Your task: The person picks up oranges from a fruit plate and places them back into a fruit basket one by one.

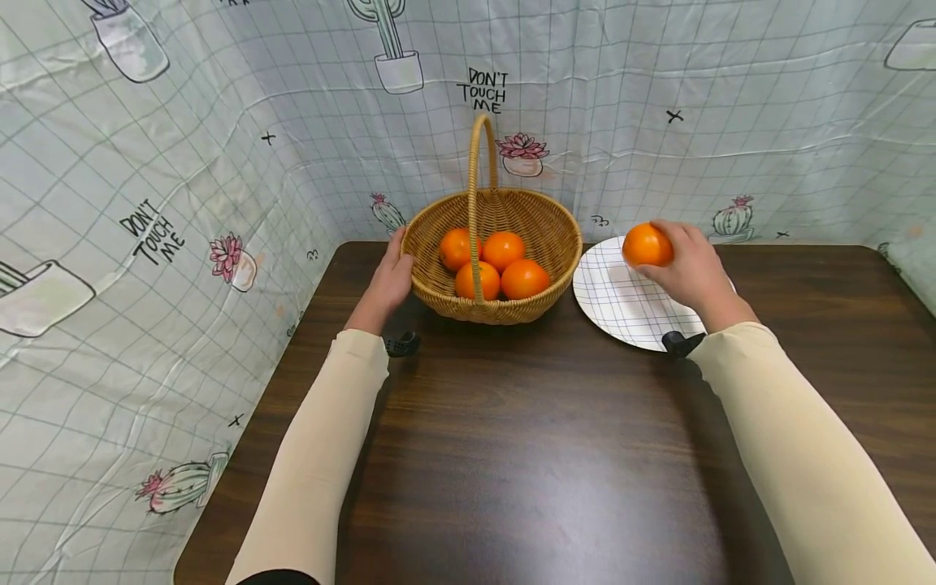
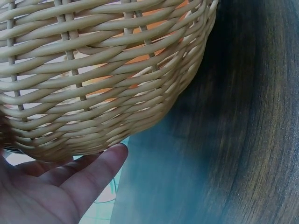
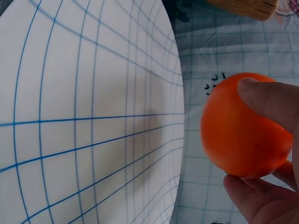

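Note:
A wicker basket with a tall arched handle stands at the back of the table, several oranges lying inside. At its left side, my left hand holds the basket; the left wrist view shows the thumb against the woven edge, the other fingers partly hidden. My right hand grips a single orange between thumb and fingers. This orange is held up over the far part of a round white plate with blue grid lines, which sits right of the basket.
Under everything is a dark brown wooden table. A printed cloth with grid lines and cactus drawings hangs directly behind it and along its left side. Black wrist straps show at both sleeve ends.

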Action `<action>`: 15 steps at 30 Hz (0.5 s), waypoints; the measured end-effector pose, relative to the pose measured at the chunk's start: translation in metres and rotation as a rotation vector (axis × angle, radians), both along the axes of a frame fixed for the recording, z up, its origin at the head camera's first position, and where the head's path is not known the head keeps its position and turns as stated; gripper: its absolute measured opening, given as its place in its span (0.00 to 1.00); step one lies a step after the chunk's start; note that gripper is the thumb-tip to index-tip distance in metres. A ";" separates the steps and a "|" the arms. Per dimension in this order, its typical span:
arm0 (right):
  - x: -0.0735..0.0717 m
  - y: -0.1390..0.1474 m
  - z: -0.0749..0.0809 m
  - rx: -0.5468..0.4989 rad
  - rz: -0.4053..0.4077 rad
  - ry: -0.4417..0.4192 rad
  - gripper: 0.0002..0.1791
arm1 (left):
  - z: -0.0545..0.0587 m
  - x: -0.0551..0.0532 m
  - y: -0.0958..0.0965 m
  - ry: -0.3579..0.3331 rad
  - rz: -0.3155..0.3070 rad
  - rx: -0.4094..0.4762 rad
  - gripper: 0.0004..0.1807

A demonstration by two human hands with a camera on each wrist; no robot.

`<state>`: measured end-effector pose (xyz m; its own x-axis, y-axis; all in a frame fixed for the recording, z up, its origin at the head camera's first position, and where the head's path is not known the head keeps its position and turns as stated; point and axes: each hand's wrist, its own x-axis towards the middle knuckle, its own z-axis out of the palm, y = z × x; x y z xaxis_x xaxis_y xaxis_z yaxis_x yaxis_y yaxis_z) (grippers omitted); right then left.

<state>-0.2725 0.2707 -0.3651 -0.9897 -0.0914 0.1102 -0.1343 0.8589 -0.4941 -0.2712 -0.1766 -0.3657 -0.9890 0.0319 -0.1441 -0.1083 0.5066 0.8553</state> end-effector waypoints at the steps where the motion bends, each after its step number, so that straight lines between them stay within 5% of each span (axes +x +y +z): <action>1: 0.000 -0.001 0.002 -0.001 0.001 0.001 0.40 | 0.000 0.000 0.000 -0.001 0.001 -0.003 0.33; 15: 0.005 -0.019 0.019 -0.042 0.073 0.099 0.40 | 0.002 0.002 0.000 -0.011 -0.012 0.006 0.33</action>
